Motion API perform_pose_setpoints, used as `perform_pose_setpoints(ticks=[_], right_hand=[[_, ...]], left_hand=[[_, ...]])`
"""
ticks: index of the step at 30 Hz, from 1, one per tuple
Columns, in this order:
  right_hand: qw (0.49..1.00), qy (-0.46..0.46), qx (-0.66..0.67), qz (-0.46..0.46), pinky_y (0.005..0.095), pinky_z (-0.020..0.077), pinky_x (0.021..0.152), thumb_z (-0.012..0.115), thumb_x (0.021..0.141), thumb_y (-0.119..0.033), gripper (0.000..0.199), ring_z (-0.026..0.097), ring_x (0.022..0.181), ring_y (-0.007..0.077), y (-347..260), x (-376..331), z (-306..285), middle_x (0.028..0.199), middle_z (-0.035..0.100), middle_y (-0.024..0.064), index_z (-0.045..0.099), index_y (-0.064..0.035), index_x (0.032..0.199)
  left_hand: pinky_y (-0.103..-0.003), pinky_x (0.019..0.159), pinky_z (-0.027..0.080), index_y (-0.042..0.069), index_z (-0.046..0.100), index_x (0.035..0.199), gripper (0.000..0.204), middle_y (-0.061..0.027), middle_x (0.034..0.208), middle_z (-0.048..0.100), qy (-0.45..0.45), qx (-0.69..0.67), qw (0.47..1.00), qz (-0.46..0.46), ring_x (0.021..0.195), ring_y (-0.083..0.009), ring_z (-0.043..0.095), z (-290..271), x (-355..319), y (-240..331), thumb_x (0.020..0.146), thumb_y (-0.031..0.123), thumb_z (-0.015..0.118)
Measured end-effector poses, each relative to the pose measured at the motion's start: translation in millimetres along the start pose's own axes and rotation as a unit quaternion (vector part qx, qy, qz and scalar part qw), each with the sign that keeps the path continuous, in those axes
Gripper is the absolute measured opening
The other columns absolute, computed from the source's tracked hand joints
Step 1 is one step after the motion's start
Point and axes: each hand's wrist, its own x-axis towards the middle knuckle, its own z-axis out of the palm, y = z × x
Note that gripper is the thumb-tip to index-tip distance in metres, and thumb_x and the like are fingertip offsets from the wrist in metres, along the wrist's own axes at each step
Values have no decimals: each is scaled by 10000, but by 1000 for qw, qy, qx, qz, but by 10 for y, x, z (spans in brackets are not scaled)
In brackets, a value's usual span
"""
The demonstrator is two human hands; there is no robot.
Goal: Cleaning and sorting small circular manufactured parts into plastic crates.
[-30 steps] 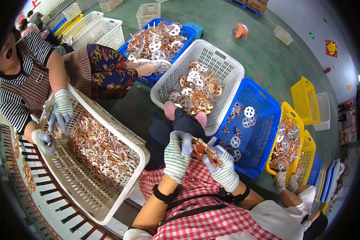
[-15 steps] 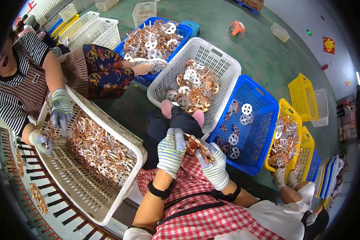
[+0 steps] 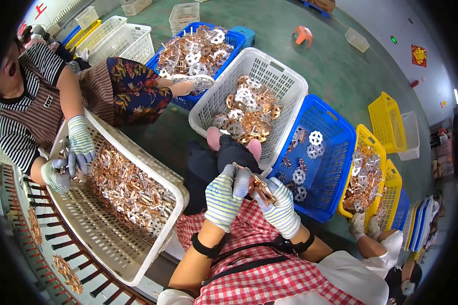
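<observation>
Copper part point(image 3: 262, 189) half hidden between gloved fingers point(image 3: 239, 180)

two gloved hands, left hand point(image 3: 224, 195) and right hand point(image 3: 279, 209), hold a copper piece point(image 3: 260, 187) near a white basket point(image 3: 282, 81).

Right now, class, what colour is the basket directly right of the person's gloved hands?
Blue: the basket shows best in the head view.

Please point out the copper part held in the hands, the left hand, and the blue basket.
copper part point(image 3: 262, 189), head view, on its middle.
left hand point(image 3: 224, 195), head view, on the glove's back.
blue basket point(image 3: 336, 147), head view, on its far wall.
</observation>
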Motion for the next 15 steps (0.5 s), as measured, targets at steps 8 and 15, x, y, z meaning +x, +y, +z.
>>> perform_pose_setpoints(ticks=[8,15], right_hand=[[873,19,400,278,252,463,657,614,870,-151,188,546,717,89,-23,-35,14,808,593,-22,617,-22,1006],[964,43,214,152,287,471,672,576,865,-70,119,561,751,133,378,-50,5,841,613,73,591,-13,968]], left_hand=[[-388,470,437,57,536,733,112,-120,569,534,26,158,968,192,494,-319,550,3,-40,33,793,125,601],[-249,550,454,-4,561,962,146,-50,635,576,-66,-179,979,-71,580,-98,570,176,-300,135,902,129,547]])
